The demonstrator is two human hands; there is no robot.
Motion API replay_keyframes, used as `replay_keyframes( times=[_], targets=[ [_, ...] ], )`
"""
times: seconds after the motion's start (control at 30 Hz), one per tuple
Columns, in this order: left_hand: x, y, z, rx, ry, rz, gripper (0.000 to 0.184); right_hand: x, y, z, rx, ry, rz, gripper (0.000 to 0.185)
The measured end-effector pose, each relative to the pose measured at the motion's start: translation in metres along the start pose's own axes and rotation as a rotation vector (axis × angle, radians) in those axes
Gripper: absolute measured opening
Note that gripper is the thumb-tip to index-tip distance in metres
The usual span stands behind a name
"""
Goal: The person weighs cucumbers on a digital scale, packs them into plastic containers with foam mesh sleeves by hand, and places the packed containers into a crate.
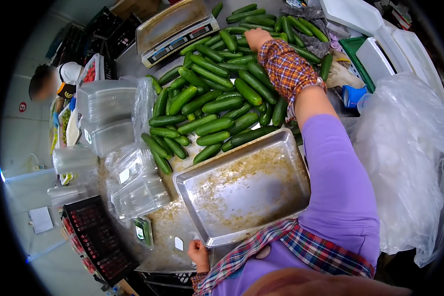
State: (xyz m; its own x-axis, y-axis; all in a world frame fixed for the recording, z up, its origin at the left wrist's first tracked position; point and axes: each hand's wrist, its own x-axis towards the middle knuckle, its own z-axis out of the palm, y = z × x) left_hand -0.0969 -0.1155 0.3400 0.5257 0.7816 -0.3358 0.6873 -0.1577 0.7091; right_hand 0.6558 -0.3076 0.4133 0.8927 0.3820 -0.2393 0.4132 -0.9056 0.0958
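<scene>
A large heap of green cucumbers (217,106) covers the middle and back of the metal table. My right hand (257,39) reaches over the heap to its far side, its fingers closed down around a cucumber that it mostly hides. Below the heap lies a shallow metal tray (244,185) with brown stains and nothing in it. My left hand (199,254) is by the tray's near left corner, fingers curled closed; what they hold, if anything, is hidden. Close beside it, a white label (178,243) lies on the table.
A weighing scale (175,32) stands at the back left. Stacked clear plastic containers (138,182) and a small packed green box (143,232) are on the left, near a black crate (96,237). Plastic bags (404,163) bulge at right. Another person (69,74) is at far left.
</scene>
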Motion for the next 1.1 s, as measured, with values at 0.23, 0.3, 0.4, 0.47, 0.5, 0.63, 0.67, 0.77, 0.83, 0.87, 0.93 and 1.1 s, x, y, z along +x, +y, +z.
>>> replay_keyframes(
  times=[0.23,0.3,0.4,0.47,0.5,0.63,0.67,0.77,0.83,0.87,0.93,1.1],
  targets=[
    [-0.001,0.013,-0.005,0.071,-0.005,0.034,0.020,-0.023,0.015,-0.007,0.293,-0.124,0.075,0.031],
    [-0.001,0.011,-0.004,0.034,-0.011,0.020,0.020,-0.015,0.023,0.003,0.368,-0.141,0.097,0.032],
    [0.000,0.007,-0.002,0.149,0.040,0.088,0.020,-0.016,0.026,0.017,0.307,-0.037,0.084,0.022],
    [0.001,0.008,-0.001,0.118,0.032,0.086,0.020,-0.031,0.027,0.017,0.289,0.091,0.051,0.022],
    [0.002,0.007,-0.001,0.115,0.026,0.090,0.020,-0.038,0.027,0.013,0.271,0.098,0.051,0.023],
    [0.003,0.011,0.000,0.062,0.000,0.064,0.022,-0.063,0.023,-0.008,0.526,0.261,0.107,0.026],
    [0.002,0.014,-0.001,0.079,0.003,0.081,0.023,-0.070,0.023,-0.016,0.656,0.314,0.092,0.027],
    [0.001,0.026,-0.001,0.115,0.009,0.125,0.026,-0.110,0.013,-0.052,1.768,0.010,-0.035,0.041],
    [0.000,0.034,-0.001,0.123,0.016,0.141,0.028,-0.132,0.003,-0.063,2.164,-0.181,-0.304,0.044],
    [0.000,0.033,0.000,0.143,0.038,0.176,0.030,-0.149,-0.006,-0.070,2.244,-0.241,-0.463,0.044],
    [0.002,0.029,-0.007,0.132,-0.003,0.179,0.032,-0.184,-0.027,-0.080,2.337,-0.349,-0.704,0.045],
    [0.010,0.011,0.000,0.086,0.033,0.263,0.034,-0.261,-0.073,-0.081,2.196,-0.397,-0.714,0.043]
  ],
)
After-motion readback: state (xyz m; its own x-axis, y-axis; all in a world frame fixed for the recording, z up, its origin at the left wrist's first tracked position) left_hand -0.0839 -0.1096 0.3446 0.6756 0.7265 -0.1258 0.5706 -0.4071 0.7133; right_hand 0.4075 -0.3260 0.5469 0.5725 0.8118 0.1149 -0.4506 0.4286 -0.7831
